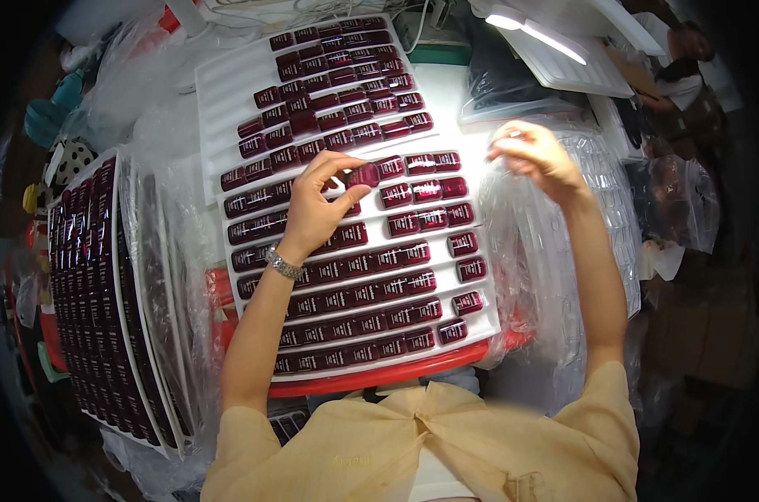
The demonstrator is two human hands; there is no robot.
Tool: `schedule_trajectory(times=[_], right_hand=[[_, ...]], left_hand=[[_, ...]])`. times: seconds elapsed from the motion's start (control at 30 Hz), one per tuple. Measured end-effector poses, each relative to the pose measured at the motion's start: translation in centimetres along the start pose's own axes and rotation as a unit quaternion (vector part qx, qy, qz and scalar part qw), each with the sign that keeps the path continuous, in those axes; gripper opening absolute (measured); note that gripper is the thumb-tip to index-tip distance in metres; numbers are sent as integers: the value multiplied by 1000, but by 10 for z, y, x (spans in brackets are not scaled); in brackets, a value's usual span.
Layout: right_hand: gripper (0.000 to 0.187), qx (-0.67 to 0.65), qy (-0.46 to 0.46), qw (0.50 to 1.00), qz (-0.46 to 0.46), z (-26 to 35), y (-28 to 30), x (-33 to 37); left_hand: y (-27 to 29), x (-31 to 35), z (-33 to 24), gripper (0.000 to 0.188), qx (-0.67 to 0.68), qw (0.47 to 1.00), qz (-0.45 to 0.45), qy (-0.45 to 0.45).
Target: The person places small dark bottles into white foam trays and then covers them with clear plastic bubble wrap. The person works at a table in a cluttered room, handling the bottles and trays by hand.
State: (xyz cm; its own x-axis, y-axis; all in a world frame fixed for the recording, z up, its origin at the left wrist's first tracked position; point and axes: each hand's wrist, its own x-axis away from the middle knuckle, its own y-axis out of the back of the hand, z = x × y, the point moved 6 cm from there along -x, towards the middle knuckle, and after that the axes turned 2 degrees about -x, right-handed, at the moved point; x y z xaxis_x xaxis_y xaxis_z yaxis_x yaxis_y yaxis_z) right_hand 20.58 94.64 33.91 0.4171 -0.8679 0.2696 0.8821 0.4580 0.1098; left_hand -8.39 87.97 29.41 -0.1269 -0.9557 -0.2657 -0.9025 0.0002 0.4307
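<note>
My left hand (325,197), with a metal watch on its wrist, pinches a small dark red glossy bottle (363,176) between thumb and fingers. It holds the bottle just above the rows of like bottles in the white tray (488,322). Out to the right, over the white table and beside clear plastic, my right hand (534,159) is raised with its fingers curled together. Whatever sits in its fingertips, if anything, is too small to make out. Many bottles with pale print lie in rows under and around my left hand.
A second white tray (212,109) of dark red bottles lies behind. More loaded trays (86,293) stand at the left, wrapped in clear film. Clear plastic trays (592,226) are stacked at the right. A lit lamp (555,42) hangs at the back right. A red edge (379,381) runs in front.
</note>
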Motion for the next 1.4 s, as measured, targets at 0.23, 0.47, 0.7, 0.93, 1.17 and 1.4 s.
schedule_trajectory(times=[0.23,0.47,0.7,0.93,1.17,1.4], right_hand=[[37,78,-153,931,322,-12,-128,-36],[43,110,-190,918,330,-12,-148,-42],[27,-48,-89,973,206,-12,-135,-54],[13,-34,-92,977,189,-16,-143,-42],[22,200,-206,904,316,-22,-155,-36],[32,208,-149,938,235,-5,-146,-55]], left_hand=[[0,9,-32,35,59,988,42,-137],[9,17,-17,34,38,991,27,-127],[8,32,13,33,125,990,-59,2],[14,40,12,36,76,995,-60,-25],[10,40,-46,34,-162,957,41,-238],[9,35,-12,34,-15,995,9,-102]])
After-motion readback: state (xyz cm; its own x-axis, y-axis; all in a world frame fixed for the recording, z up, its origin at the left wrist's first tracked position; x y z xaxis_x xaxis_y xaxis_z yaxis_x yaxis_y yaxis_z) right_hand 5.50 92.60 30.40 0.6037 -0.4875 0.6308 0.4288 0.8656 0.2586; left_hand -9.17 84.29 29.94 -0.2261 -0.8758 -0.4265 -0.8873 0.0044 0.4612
